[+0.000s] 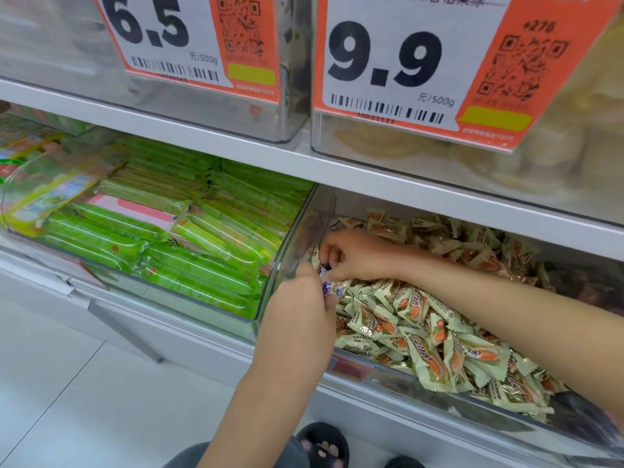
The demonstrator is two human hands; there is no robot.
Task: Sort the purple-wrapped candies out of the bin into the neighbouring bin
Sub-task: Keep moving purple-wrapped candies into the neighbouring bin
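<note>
Where the two hands meet at the near-left corner of the clear plastic bin of cream-wrapped candies (337,361), held: small purple-and-white foil-wrapped candies (326,286), pinched at the fingertips of the left hand (297,319), its grip clenched on them. Just above, touching the same cluster: right hand (354,256), fingers curled down onto the top piece (whether truly pinching or only steadying, cannot tell). Long axis of the purple pieces roughly upright, tilted slightly left. Directly to the left, across the shared clear wall: neighbouring clear bin of long green-wrapped bars (216,300), nearer the left hand than the right, so probably a short leftward carry over that wall. Counted: two hands, two bins on this shelf, purple candies two visible, perhaps three; cream ones too many to count.
</note>
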